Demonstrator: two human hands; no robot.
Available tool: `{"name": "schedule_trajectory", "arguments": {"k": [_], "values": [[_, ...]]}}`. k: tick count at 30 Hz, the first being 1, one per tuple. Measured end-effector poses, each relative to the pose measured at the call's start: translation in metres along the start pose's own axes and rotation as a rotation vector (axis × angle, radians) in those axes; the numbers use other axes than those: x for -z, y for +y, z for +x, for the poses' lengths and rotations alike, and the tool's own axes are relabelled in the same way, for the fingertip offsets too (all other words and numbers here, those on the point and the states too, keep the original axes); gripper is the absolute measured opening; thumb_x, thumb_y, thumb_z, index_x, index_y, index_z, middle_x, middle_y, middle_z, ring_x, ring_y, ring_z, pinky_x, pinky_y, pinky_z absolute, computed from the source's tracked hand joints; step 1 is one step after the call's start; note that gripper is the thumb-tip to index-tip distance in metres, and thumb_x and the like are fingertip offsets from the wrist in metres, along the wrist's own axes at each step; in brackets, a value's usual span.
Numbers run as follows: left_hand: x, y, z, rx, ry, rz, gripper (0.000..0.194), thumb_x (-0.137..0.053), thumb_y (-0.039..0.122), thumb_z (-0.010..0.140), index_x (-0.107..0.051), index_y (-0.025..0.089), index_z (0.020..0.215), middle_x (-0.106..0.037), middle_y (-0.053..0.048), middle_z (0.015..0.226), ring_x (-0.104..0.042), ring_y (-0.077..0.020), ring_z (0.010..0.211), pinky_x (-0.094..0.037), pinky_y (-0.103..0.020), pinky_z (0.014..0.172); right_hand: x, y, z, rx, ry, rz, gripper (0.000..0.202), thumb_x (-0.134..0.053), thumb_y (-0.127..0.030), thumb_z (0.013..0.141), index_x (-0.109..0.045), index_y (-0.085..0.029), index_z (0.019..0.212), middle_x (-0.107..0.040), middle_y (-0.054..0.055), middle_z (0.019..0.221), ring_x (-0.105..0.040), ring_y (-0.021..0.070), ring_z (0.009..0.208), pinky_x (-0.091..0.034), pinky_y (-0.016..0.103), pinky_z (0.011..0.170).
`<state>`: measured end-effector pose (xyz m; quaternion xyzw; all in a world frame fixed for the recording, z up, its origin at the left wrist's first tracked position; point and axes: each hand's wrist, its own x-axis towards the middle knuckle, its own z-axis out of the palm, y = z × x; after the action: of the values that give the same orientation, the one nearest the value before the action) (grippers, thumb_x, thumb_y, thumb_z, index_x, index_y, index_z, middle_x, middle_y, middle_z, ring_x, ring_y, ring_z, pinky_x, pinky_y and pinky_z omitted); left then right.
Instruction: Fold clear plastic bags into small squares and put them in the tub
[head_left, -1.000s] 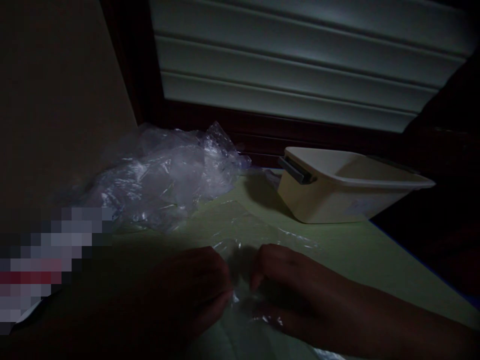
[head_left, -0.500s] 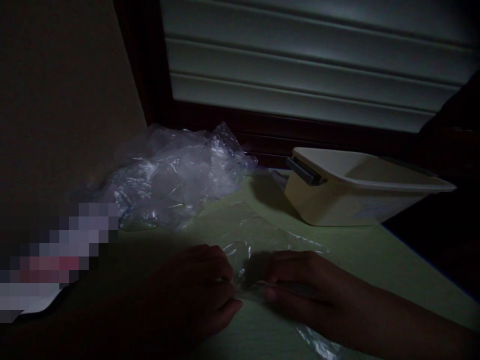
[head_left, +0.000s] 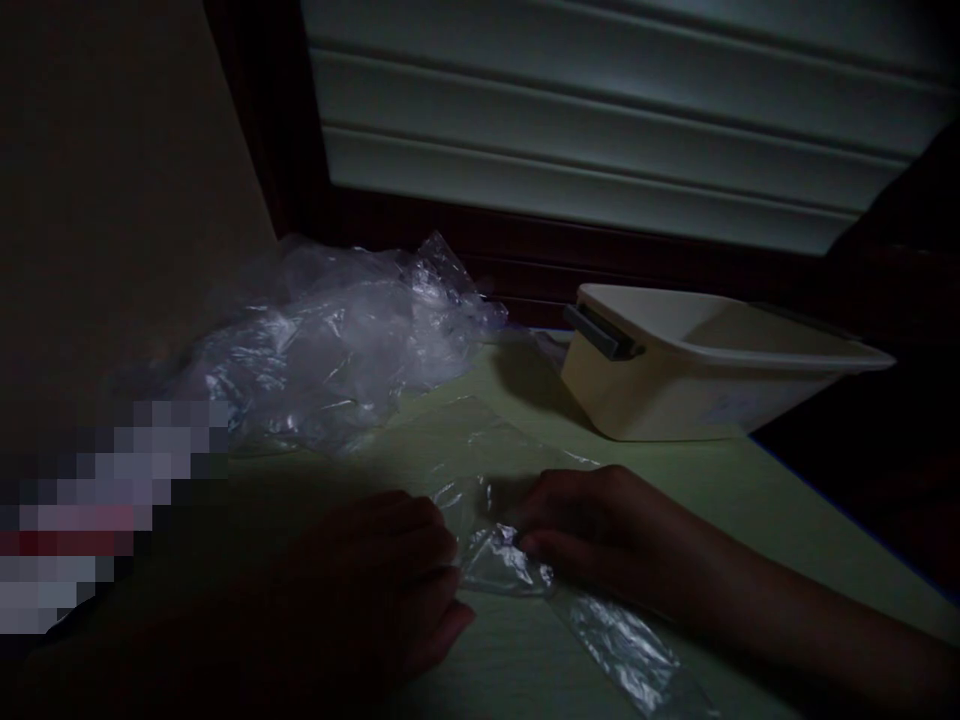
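Note:
A thin clear plastic bag [head_left: 487, 450] lies flat on the pale green table, its near part crinkled between my hands. My left hand [head_left: 405, 580] is closed at the bag's left edge, with the plastic at its fingertips. On the right side, my right hand [head_left: 585, 520] has its thumb and fingers curled together on the bag's crinkled part. Another strip of clear plastic [head_left: 626, 650] lies below my right wrist, near the bottom of the view. The scene is dim, and both hands are dark.
A large heap of crumpled clear plastic [head_left: 337, 340] is at the back left of the table [head_left: 712, 500]. A cream bin [head_left: 675, 395] with a grey handle stands at the back right. Behind is a slatted panel [head_left: 585, 130]; a pixelated patch covers the left edge.
My right hand has moved slightly up, and more crinkled plastic shows between the hands. More of the lower plastic strip is visible. The whole view has shifted slightly.

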<state>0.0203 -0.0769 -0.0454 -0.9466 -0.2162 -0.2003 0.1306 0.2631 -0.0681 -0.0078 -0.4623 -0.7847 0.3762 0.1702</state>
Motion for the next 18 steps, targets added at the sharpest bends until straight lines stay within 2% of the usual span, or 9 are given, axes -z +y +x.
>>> {"name": "schedule_trajectory", "arguments": {"k": [3,6,9,12,18], "values": [[0.001,0.001,0.002,-0.005,0.002,0.006,0.018,-0.058,0.029,0.094,-0.062,0.018,0.080,-0.060,0.000,0.078,-0.056,-0.0168,0.079,-0.047,-0.029,0.080,0.000,0.001,0.001,-0.019,0.037,-0.024,0.003,-0.062,-0.018,0.083,-0.063,-0.016,0.084,-0.066,0.000,0.074,-0.058,0.0135,0.064,-0.041,0.023,0.057],[0.002,0.001,0.006,-0.013,0.013,0.004,0.020,-0.055,0.027,0.096,-0.062,0.018,0.079,-0.060,0.001,0.077,-0.056,-0.0159,0.076,-0.046,-0.028,0.077,-0.001,0.002,0.003,-0.020,0.061,-0.018,0.009,-0.063,-0.014,0.080,-0.063,-0.017,0.089,-0.066,0.000,0.074,-0.060,0.0131,0.063,-0.041,0.022,0.056],[0.003,0.001,0.009,-0.031,0.059,-0.032,0.040,-0.037,0.026,0.104,-0.060,0.019,0.072,-0.060,0.002,0.072,-0.054,-0.0150,0.068,-0.044,-0.029,0.068,-0.001,0.002,0.003,-0.015,0.084,-0.037,0.018,-0.063,-0.015,0.081,-0.063,-0.017,0.099,-0.066,0.000,0.074,-0.060,0.0131,0.063,-0.041,0.022,0.056],[0.006,0.001,0.011,-0.008,0.097,-0.048,0.055,-0.018,0.024,0.108,-0.059,0.018,0.071,-0.060,0.002,0.069,-0.053,-0.0148,0.065,-0.042,-0.030,0.066,-0.002,0.003,0.003,-0.007,0.101,-0.051,0.023,-0.062,-0.015,0.082,-0.061,-0.017,0.106,-0.066,0.000,0.075,-0.060,0.0130,0.063,-0.041,0.022,0.056],[0.009,0.002,0.014,-0.036,0.135,-0.118,0.040,-0.026,0.022,0.107,-0.059,0.017,0.086,-0.061,0.002,0.076,-0.053,-0.0139,0.066,-0.040,-0.030,0.062,-0.008,0.003,0.002,0.018,0.106,-0.094,0.023,-0.063,-0.014,0.081,-0.060,-0.016,0.104,-0.065,0.000,0.074,-0.058,0.0134,0.062,-0.039,0.022,0.056]]}}
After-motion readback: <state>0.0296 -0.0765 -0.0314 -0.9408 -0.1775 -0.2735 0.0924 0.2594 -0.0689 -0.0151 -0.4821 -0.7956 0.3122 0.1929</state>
